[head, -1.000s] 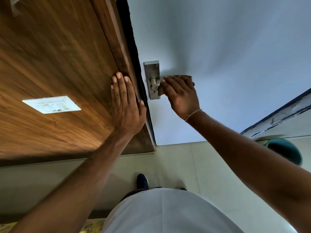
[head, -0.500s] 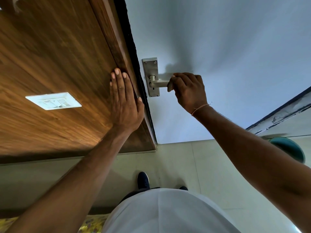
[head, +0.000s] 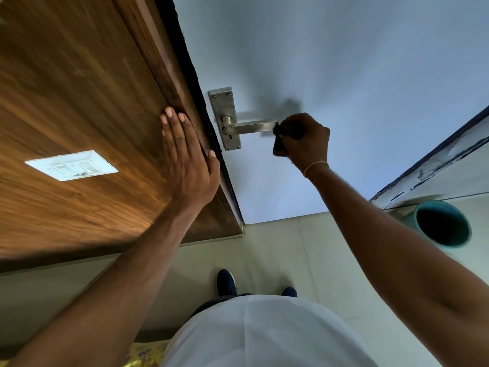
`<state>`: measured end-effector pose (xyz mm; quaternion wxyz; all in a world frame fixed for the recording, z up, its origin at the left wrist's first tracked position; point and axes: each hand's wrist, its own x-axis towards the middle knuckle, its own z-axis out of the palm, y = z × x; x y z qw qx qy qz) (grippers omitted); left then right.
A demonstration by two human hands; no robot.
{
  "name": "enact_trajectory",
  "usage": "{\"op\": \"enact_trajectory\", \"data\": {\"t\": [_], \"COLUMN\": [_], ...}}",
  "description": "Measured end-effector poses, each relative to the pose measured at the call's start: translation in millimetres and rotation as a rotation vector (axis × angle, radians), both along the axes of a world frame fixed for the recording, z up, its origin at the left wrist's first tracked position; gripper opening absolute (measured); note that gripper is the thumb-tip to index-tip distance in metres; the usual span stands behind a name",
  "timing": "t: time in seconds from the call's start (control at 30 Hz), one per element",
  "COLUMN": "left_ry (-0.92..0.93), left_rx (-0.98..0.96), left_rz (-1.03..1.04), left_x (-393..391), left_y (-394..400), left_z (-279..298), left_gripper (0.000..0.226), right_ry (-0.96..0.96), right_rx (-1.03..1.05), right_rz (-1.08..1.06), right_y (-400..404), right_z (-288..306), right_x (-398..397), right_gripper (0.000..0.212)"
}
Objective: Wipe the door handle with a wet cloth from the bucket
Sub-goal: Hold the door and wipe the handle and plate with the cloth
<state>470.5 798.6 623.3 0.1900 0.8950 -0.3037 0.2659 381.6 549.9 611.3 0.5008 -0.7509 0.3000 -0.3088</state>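
A steel lever door handle (head: 250, 127) on its backplate (head: 224, 107) sticks out from the pale blue-white door (head: 330, 75). My right hand (head: 304, 139) is closed around a dark cloth (head: 277, 143) at the lever's free end; only a small dark edge of the cloth shows under my fingers. My left hand (head: 186, 165) lies flat, fingers together, against the brown wooden panel (head: 79, 102) by the door frame. A teal bucket (head: 442, 223) stands on the floor at the right.
A white switch plate (head: 71, 165) is set into the wood panel at the left. Pale floor tiles (head: 264, 247) lie below, with my dark shoes (head: 226, 282) near the door. A chipped dark-edged ledge (head: 436, 160) runs behind the bucket.
My right hand slid with the cloth from the backplate end of the lever out to its free tip, baring the whole lever. My left hand stayed flat on the wood.
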Motion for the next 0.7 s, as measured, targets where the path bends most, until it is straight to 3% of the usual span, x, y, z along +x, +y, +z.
{"op": "enact_trajectory", "data": {"t": [0.07,0.2,0.33,0.4,0.53,0.7], "left_ry": [0.001,-0.002,-0.007,-0.009,-0.008,-0.006], "left_rx": [-0.001,0.002,0.013,0.020,0.018,0.028], "left_rz": [0.005,-0.011,-0.009,-0.003,-0.006,-0.015], "left_x": [0,3,4,4,4,4], "left_y": [0,3,5,5,7,9], "left_z": [-1,-2,-2,-3,-2,0], "left_gripper": [0.086,0.084,0.083,0.082,0.081,0.083], "right_ry": [-0.037,-0.372,-0.428,-0.433,-0.513,-0.545], "right_rx": [0.211,1.047,1.516,1.636,1.764,1.751], "right_rz": [-0.072,-0.058,0.039,0.069,0.186,0.224], "right_y": [7,28,50,61,78,98], "right_z": [-4,-21,-28,-28,-22,-3], "right_x": [-1,5,-1,-1,11,29], "right_gripper": [0.023,0.009,0.030,0.026,0.038,0.029]}}
